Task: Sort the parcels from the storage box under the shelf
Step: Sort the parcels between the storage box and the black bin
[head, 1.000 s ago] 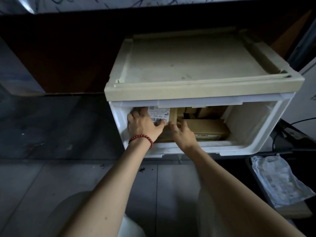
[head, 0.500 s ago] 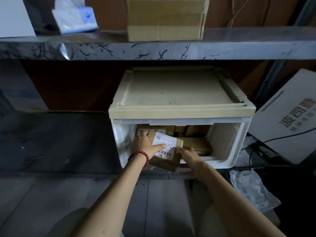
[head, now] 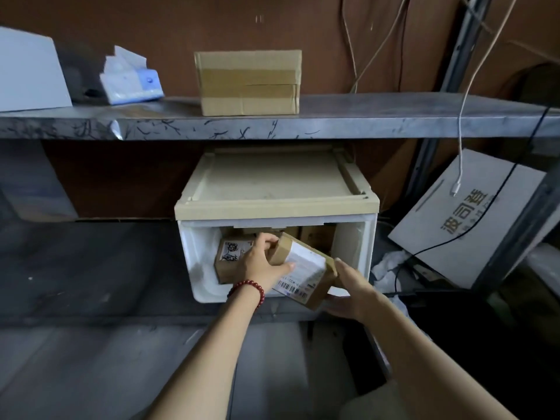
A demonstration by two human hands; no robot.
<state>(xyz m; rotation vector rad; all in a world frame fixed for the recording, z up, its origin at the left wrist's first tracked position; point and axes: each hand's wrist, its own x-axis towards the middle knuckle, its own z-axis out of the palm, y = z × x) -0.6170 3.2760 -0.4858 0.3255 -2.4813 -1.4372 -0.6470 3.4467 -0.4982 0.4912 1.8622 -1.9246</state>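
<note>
At the open front of the storage box (head: 194, 259), beneath the shelf (head: 378, 116), the labelled parcel (head: 306, 263) tilts. Its long axis runs from the box interior down across the front lip, label upward. The left grip (head: 260, 263) clamps its inner end with fingers curled. The right grip (head: 351, 291) cradles its outer end, thumb alongside. Other brown parcels (head: 230, 253) lie inside the box.

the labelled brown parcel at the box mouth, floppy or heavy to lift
Probably stiff: the labelled parcel shows crisp cardboard edges while tilted. Likely light to moderate, since the left hand grips one end and the right hand merely cups a lower corner. Its flat faces shouldn't roll.
</note>
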